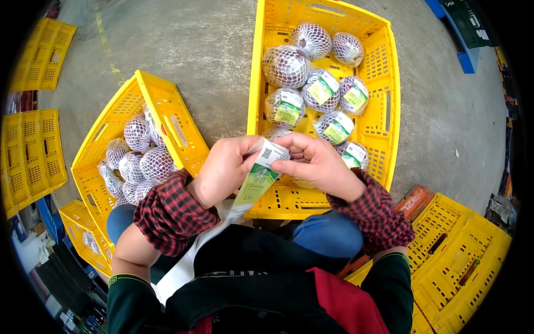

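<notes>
Label strip (259, 179) between left fingers (248, 144), right fingers (303, 146); both pinched closed on it.

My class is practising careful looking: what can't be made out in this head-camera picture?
Head view:
Dark round fruit in white mesh, beneath the hands: partly covered by left hand and right hand.
Long white paper strip with green label: lower end apparently hidden behind dark clothing.
Perforated yellow plastic crate, far left: outer edge cut off by black picture rim.
</notes>
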`<state>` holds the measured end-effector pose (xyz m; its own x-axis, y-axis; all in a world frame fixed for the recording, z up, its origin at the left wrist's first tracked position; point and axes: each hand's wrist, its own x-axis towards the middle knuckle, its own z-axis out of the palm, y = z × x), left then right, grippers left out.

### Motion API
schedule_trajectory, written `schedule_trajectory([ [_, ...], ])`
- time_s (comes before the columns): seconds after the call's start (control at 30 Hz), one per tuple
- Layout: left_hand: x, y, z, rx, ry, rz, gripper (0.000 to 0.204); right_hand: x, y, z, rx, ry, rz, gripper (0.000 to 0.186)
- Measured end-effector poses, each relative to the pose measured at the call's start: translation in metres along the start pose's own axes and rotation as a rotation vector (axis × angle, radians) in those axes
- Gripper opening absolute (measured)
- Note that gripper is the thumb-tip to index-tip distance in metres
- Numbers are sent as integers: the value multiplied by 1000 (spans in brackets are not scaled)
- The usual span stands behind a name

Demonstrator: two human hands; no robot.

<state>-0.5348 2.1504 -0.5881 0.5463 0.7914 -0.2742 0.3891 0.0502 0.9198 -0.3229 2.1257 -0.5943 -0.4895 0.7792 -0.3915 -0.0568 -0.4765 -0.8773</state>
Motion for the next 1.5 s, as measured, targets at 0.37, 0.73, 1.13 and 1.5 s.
schedule_trajectory([
  [0.37, -40, -22, -34, 347, 166, 247, 12, 144, 20, -153, -1119, 630, -247, 45],
  [0.73, -34, -1, -27, 419, 215, 148, 12, 168, 62, -118, -1693, 682, -240, 71],
  [1.13, -3, 3, -41, 313, 373, 17, 31, 52, 13, 24, 353, -196, -52, 49],
  [1.5, -7, 25, -28, -17, 21, 123, 23, 27, -21, 12, 16, -144, 38, 48],
])
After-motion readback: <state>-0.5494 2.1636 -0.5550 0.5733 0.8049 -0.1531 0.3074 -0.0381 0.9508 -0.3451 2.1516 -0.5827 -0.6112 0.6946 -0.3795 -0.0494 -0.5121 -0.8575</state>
